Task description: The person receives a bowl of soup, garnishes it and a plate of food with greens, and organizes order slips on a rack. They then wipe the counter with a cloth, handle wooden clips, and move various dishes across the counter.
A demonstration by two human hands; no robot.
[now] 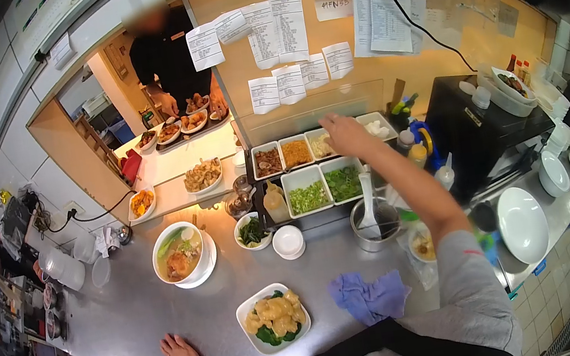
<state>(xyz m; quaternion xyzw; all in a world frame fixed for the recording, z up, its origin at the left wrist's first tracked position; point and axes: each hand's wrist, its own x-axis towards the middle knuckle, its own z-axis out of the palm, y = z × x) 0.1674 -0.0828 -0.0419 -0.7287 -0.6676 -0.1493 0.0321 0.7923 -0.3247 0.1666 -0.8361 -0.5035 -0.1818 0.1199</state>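
My left hand (180,353) lies flat on the steel counter (135,313) near its front edge, fingers stretched out and holding nothing. With the arm reaching forward, my right hand (347,134) is over the back row of topping tubs, by a tub of pale chopped topping (319,145). Its fingers are bent together; whatever is in them is hidden. In front of me sits a square white dish of greens with pale yellow sauced pieces (275,317). A bowl of soup (179,253) stands on a plate farther left. Chopped scallions (309,196) and green herbs (343,182) fill the front tubs.
A purple cloth (371,296) lies right of the dish. Nearby are a metal pot (376,227) with a white-handled utensil, stacked small saucers (288,242) and a bowl of dark greens (252,231). Another person (174,69) handles a tray of dishes beyond the pass window.
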